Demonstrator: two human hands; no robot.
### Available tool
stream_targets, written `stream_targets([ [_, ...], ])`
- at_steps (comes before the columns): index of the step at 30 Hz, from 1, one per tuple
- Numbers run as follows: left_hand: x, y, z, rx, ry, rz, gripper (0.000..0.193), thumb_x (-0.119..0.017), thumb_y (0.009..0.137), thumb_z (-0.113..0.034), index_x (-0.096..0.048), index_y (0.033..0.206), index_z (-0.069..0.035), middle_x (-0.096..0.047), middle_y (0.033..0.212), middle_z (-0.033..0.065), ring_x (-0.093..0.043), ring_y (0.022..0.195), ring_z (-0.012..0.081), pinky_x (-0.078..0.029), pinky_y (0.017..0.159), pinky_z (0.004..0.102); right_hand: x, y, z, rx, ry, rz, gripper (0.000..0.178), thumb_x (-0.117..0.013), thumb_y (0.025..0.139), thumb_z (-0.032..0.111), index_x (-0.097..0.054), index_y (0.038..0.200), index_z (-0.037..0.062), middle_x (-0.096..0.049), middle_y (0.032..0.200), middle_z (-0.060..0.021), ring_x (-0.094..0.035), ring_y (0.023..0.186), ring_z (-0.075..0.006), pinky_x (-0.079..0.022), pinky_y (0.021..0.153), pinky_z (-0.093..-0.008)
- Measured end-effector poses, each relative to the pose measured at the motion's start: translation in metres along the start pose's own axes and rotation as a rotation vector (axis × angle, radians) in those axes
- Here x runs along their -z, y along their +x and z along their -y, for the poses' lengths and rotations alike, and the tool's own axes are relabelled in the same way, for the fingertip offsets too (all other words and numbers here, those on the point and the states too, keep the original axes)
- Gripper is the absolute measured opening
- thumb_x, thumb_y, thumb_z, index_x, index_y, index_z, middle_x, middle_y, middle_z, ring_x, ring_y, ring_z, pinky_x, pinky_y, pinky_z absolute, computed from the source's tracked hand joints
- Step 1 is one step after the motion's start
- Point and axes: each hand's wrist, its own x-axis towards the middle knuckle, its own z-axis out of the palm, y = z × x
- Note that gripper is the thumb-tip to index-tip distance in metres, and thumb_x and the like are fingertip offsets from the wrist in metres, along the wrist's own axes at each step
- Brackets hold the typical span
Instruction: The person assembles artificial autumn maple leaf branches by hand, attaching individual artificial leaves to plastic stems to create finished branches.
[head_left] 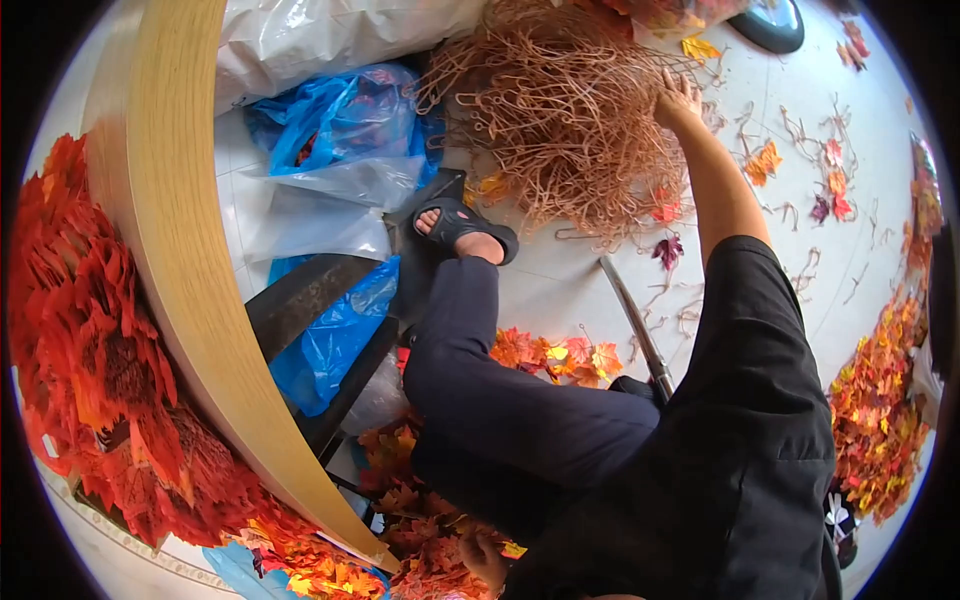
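One white floor (570, 275) carries, to the right of a wooden table's (170, 150) long edge, a large heap of brown wires (570, 130). A blue bag (340, 110) lies between them. Orange leaves (430, 545) lie at the table's near corner. The right hand (680, 100) is on the heap's right side, its fingers spread. The left hand (485, 562) is beside the leaves; I am not able to tell its fingers' state.

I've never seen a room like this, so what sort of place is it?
Probably a workroom or storeroom for artificial foliage: brown wiry strands heaped on the floor, red leaves piled left of the wooden panel, and blue plastic bags.
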Motion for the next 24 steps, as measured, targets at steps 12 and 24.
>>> stream_targets([
  [12, -0.035, 0.009, -0.019, 0.022, -0.057, 0.046, 0.024, -0.044, 0.090, -0.009, -0.046, 0.112, 0.001, -0.059, 0.084, 0.0110, -0.057, 0.059, 0.0133, -0.047, 0.056, 0.0217, -0.006, 0.035, -0.019, 0.188, 0.072, -0.142, 0.033, -0.056, 0.071, 0.016, -0.061, 0.104, 0.0144, -0.034, 0.136, -0.0059, -0.029, 0.125, -0.0278, -0.032, 0.100, -0.0429],
  [24, -0.034, 0.036, -0.046, 0.044, 0.041, 0.142, 0.026, -0.043, 0.090, -0.009, -0.044, 0.113, 0.002, -0.060, 0.088, 0.0123, -0.059, 0.061, 0.0143, -0.046, 0.054, 0.0213, -0.007, 0.038, 0.022, 0.544, -0.080, -0.532, 0.022, -0.040, 0.083, 0.009, -0.062, 0.082, 0.0051, -0.025, 0.143, -0.0008, -0.036, 0.121, -0.0232, -0.033, 0.097, -0.0398],
])
